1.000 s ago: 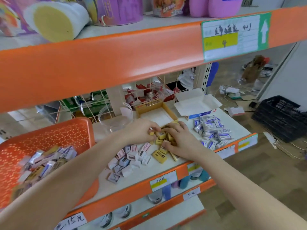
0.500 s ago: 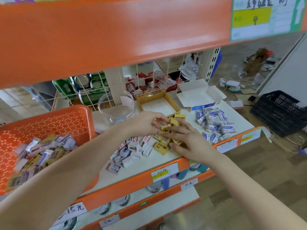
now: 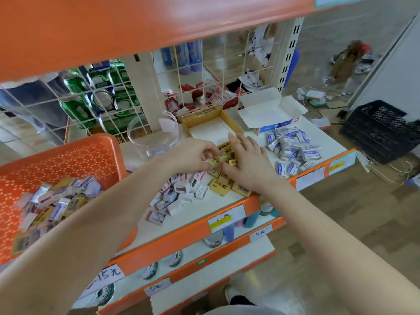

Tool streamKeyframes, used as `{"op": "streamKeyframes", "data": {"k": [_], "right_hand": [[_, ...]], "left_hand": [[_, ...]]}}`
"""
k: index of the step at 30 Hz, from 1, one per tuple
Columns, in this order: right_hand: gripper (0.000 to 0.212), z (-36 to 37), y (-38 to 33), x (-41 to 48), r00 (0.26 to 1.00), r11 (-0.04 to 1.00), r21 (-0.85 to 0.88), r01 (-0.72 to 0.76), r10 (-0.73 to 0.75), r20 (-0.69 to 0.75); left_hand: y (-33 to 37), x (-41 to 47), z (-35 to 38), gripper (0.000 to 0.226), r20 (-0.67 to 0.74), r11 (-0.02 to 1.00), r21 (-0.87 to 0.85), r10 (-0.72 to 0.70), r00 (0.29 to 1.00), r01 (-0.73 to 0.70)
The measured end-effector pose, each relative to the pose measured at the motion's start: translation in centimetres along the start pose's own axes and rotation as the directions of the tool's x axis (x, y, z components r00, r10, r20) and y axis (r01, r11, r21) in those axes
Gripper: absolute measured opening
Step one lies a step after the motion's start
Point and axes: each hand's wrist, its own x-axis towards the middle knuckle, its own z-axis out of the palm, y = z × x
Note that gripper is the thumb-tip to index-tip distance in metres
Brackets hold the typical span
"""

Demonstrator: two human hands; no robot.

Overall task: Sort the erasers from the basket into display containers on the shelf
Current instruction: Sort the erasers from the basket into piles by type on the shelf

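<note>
An orange basket (image 3: 68, 155) at the left holds several mixed erasers (image 3: 56, 201). On the white shelf (image 3: 197, 214) lie a pile of pink-and-white erasers (image 3: 179, 192), a cluster of yellow erasers (image 3: 221, 186) and a pile of blue-and-white erasers (image 3: 293, 151). My left hand (image 3: 191, 155) pinches yellow erasers (image 3: 221, 158) just in front of the open yellow box (image 3: 211, 128). My right hand (image 3: 247, 162) lies over the yellow cluster with straight fingers that touch them.
A clear round tub (image 3: 154, 135) stands left of the yellow box. An open white-and-blue box (image 3: 272, 112) sits behind the blue pile. A wire grid (image 3: 109, 98) backs the shelf, an orange shelf edge (image 3: 136, 26) hangs overhead, a black crate (image 3: 381, 130) sits on the floor.
Both hands have lifted off the shelf with yellow erasers and moved back towards the yellow box. My right hand's fingers have straightened. The camera has dipped lower under the upper shelf.
</note>
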Motion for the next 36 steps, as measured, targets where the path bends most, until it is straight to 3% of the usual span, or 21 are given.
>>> {"op": "streamKeyframes", "data": {"k": [6, 11, 17, 23, 25, 29, 36], "right_hand": [[0.085, 0.4, -0.3, -1.5, 0.997, 0.998, 0.001, 0.061, -0.061, -0.054], [0.081, -0.2, 0.5, -2.7, 0.998, 0.998, -0.027, 0.058, -0.058, 0.019], [0.103, -0.7, 2.8, -3.8, 0.999, 0.997, -0.075, -0.002, 0.005, 0.045], [0.104, -2.1, 3.2, -4.4, 0.997, 0.971, 0.231, 0.054, -0.042, -0.058], [0.09, -2.1, 3.6, -4.6, 0.997, 0.979, 0.191, 0.071, -0.069, -0.019], [0.069, -1.2, 3.2, -4.2, 0.994, 0.991, -0.101, 0.093, -0.086, 0.069], [0.07, -0.8, 2.7, -3.1, 0.995, 0.99, -0.142, 0.027, -0.013, 0.1]], "left_hand": [[0.1, 0.0, 0.4, 0.049, 0.027, 1.0, 0.017, 0.023, 0.999, -0.023], [0.1, -0.1, 0.6, 0.047, 0.012, 0.999, 0.007, 0.034, 0.999, -0.034], [0.3, -0.1, 0.8, 0.046, 0.011, 0.999, -0.008, 0.032, 0.999, -0.032], [0.3, -0.3, 0.7, 0.047, 0.001, 0.999, -0.016, 0.04, 0.999, -0.04], [0.3, -0.2, 0.8, 0.049, -0.001, 0.999, -0.029, 0.038, 0.999, -0.038], [0.6, 0.0, 1.2, 0.052, 0.003, 0.998, -0.037, 0.048, 0.999, -0.047], [1.0, -0.1, 1.2, 0.049, -0.021, 0.996, -0.069, 0.047, 0.999, -0.048]]}}
